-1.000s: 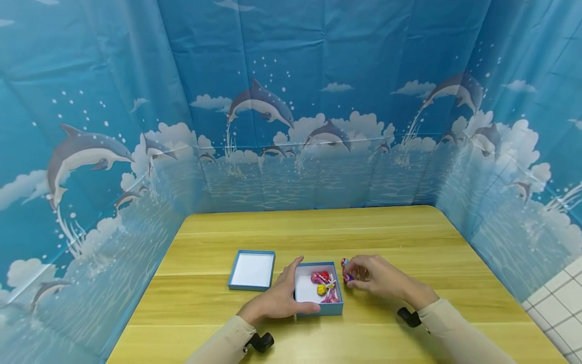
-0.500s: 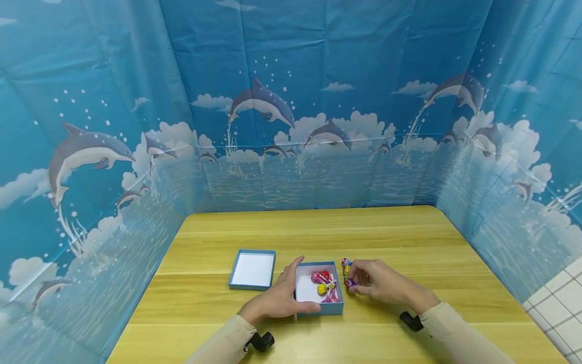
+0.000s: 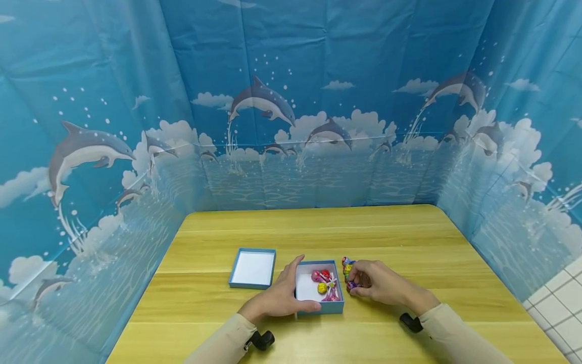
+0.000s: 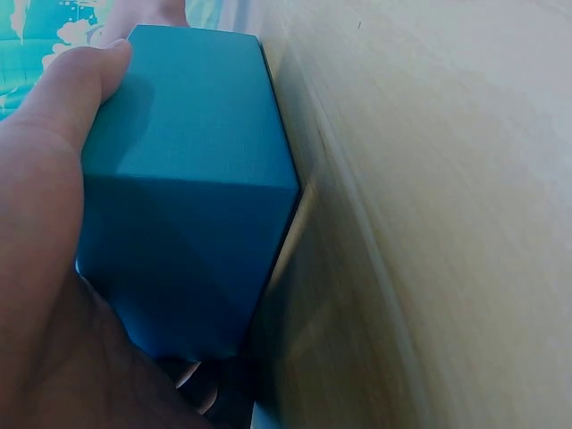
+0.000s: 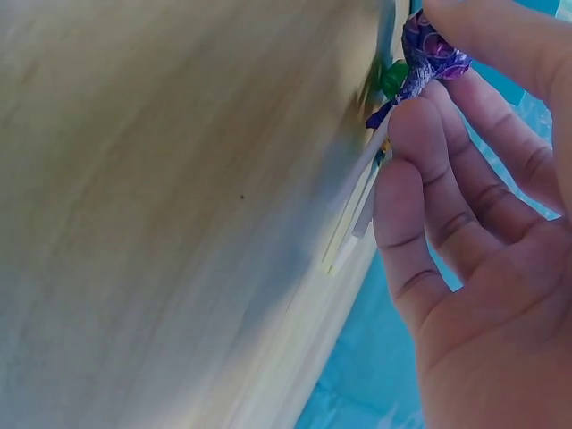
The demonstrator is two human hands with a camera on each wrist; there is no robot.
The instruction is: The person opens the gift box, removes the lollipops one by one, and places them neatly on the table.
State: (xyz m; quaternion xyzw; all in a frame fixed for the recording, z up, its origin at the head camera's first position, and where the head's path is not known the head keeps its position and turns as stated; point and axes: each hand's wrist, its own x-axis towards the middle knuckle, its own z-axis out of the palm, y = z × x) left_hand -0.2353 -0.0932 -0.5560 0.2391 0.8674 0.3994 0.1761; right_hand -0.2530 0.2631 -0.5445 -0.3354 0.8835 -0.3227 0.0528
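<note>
- Backdrop (image 3: 291,101): one blue dolphin-print sheet walls in the far side and both flanks of the scene.
- Bench (image 3: 318,227): one yellow wooden top carries everything; two sleeved forearms reach in from the near edge.
- Boxes: two blue ones. The box lid (image 3: 252,268) lies open side up with its white inside showing, just left of the candy box (image 3: 334,307), which sits near the middle of the bench.
- Left hand (image 3: 278,298): its thumb curls along the near wall of the candy box and its fingers lie against the left wall, steadying it; the left wrist view shows the palm pressed to the blue side.
- Right hand (image 3: 379,283): just right of the candy box, its fingers pinch a purple-wrapped lollipop (image 5: 429,52) by the head, low at the bench surface.
- Loose lollipops (image 3: 347,266): about three in this small cluster by the right fingertips, the purple one included; their white sticks show in the right wrist view.
- Boxed lollipops (image 3: 324,285): about four, pink, red and yellow heads bunched at the box's right side.
- Step, as I judge it: loading loose lollipops into the box. The next move calls for lifting the pinched one clear and carrying it left over the box wall.
</note>
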